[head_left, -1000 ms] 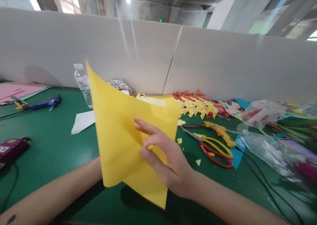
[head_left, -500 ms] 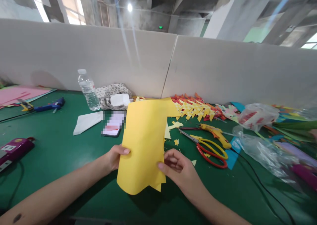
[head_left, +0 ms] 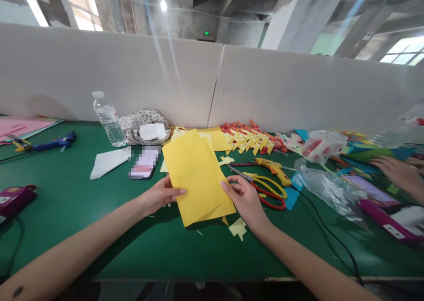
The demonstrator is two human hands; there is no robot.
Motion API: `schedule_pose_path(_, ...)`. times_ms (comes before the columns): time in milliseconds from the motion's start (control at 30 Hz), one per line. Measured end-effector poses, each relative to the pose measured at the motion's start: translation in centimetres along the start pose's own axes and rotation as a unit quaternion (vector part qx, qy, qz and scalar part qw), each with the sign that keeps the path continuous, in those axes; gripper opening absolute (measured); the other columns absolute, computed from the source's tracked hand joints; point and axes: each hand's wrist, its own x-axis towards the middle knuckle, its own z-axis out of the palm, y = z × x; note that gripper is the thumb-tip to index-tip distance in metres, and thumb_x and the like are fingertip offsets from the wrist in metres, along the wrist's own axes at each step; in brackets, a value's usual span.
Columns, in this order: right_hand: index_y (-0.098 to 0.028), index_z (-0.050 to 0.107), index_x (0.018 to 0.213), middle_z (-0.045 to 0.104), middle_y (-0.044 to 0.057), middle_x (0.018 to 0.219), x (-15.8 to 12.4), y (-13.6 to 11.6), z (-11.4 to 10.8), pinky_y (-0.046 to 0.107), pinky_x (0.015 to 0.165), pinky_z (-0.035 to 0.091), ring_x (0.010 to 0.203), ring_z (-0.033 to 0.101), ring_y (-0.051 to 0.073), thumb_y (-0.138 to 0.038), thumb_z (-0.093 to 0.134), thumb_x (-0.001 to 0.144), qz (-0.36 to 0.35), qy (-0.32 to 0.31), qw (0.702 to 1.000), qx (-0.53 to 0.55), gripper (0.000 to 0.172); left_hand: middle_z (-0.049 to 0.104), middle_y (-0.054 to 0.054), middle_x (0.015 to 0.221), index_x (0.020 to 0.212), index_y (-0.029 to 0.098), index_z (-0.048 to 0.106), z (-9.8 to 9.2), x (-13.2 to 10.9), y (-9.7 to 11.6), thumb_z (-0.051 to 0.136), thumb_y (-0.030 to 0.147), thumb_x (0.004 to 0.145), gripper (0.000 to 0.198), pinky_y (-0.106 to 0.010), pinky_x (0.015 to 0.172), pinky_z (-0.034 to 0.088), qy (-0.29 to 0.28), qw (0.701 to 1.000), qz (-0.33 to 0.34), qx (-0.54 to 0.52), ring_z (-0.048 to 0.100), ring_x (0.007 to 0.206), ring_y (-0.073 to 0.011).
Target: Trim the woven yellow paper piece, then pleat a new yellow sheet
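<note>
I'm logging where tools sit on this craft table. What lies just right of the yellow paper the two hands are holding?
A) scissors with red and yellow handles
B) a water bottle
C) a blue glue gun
A: the scissors lie on the green table just right of the yellow paper, past the right hand.

No text is reading clearly anywhere. The water bottle (head_left: 106, 119) at ten o'clock is carrying a label too blurred to make out. The phone (head_left: 145, 168) screen is showing pixelated. The green ceiling sign (head_left: 206, 33) at twelve o'clock is staying illegible.
</note>
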Motion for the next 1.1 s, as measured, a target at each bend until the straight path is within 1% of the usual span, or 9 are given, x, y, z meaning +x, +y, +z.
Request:
schedule_pose_path(167,-0.019,0.049,0.097,0.070,0.009,0.089,-0.2,0.6,0.4,0.036,0.063,0.054,0.073,0.067,0.025,-0.044,0.068,0.067,-0.002,-0.029,0.999,0.031,0.043,0.059,-0.012,0.120,0.107,0.016,0.058,0.0,0.2,-0.6,0.075,0.013,0.064,0.047,-0.036,0.090,0.048,0.048,0.999,0.014,-0.003,0.058,0.107,-0.0255)
schedule_pose_path(333,-0.019,0.049,0.095,0.070,0.010,0.090,0.6,1.2,0.2,0.036,0.068,0.054,0.079,0.067,0.025,-0.038,0.070,0.066,-0.007,-0.006,1.000,0.030,0.040,0.058,-0.013,0.121,0.111,0.016,0.055,0.4,0.1,-1.0,0.076,0.008,0.060,0.056,-0.037,0.088,0.049,0.000,0.999,0.032,-0.007,0.056,0.108,-0.0280)
schedule_pose_path(400,-0.018,0.051,0.094,0.069,0.011,0.094,1.0,1.4,-0.1,0.036,0.073,0.054,0.085,0.066,0.025,-0.035,0.071,0.065,-0.015,0.002,0.999,0.031,0.039,0.059,-0.011,0.119,0.112,0.017,0.054,0.4,0.1,-0.9,0.075,0.007,0.060,0.057,-0.035,0.086,0.050,-0.003,0.999,0.038,-0.022,0.058,0.106,-0.0259)
schedule_pose_path(500,-0.017,0.054,0.092,0.068,0.012,0.097,1.4,1.5,-0.6,0.037,0.077,0.053,0.090,0.065,0.026,-0.032,0.072,0.064,-0.029,0.003,1.000,0.008,0.037,0.064,-0.006,0.110,0.107,0.019,0.055,-0.1,0.3,-0.5,0.074,0.007,0.061,0.051,-0.030,0.082,0.051,0.034,0.996,0.071,-0.050,0.063,0.095,-0.0192)
schedule_pose_path(567,-0.017,0.056,0.092,0.068,0.011,0.097,1.5,1.6,-0.8,0.038,0.078,0.052,0.090,0.064,0.026,-0.032,0.072,0.064,-0.036,-0.010,0.999,-0.010,0.036,0.065,-0.005,0.106,0.103,0.020,0.056,-0.5,0.5,-0.2,0.073,0.010,0.064,0.044,-0.029,0.078,0.052,0.055,0.992,0.095,-0.055,0.063,0.092,-0.0178)
schedule_pose_path(633,-0.017,0.057,0.092,0.068,0.011,0.097,1.4,1.7,-0.8,0.038,0.080,0.052,0.091,0.064,0.025,-0.031,0.071,0.065,-0.046,-0.026,0.998,-0.019,0.034,0.064,-0.006,0.108,0.105,0.019,0.056,-0.8,0.5,0.0,0.072,0.015,0.066,0.042,-0.030,0.077,0.053,0.058,0.992,0.100,-0.045,0.063,0.094,-0.0200)
schedule_pose_path(800,-0.018,0.057,0.098,0.067,0.009,0.101,0.7,1.7,-0.1,0.039,0.085,0.051,0.096,0.063,0.025,-0.030,0.071,0.065,-0.054,-0.034,0.998,-0.004,0.038,0.059,-0.011,0.119,0.107,0.017,0.059,-0.3,0.2,-0.1,0.073,0.021,0.066,0.044,-0.038,0.085,0.050,0.058,0.996,0.061,0.007,0.058,0.105,-0.0276)
schedule_pose_path(967,-0.019,0.053,0.105,0.068,0.010,0.101,0.1,1.1,0.3,0.039,0.080,0.054,0.092,0.065,0.025,-0.031,0.071,0.066,-0.014,-0.032,0.999,0.030,0.045,0.061,-0.010,0.118,0.105,0.019,0.059,-0.1,0.2,-0.3,0.075,0.019,0.064,0.044,-0.038,0.088,0.049,0.104,0.992,0.068,0.012,0.058,0.106,-0.0268)
schedule_pose_path(1100,-0.018,0.051,0.106,0.070,0.009,0.094,0.3,1.1,0.1,0.040,0.082,0.052,0.089,0.066,0.026,-0.030,0.071,0.066,-0.002,-0.018,0.999,0.027,0.047,0.061,-0.009,0.118,0.106,0.019,0.058,-0.4,0.4,-0.2,0.075,0.018,0.064,0.045,-0.035,0.089,0.050,0.122,0.988,0.089,0.000,0.058,0.107,-0.0258)
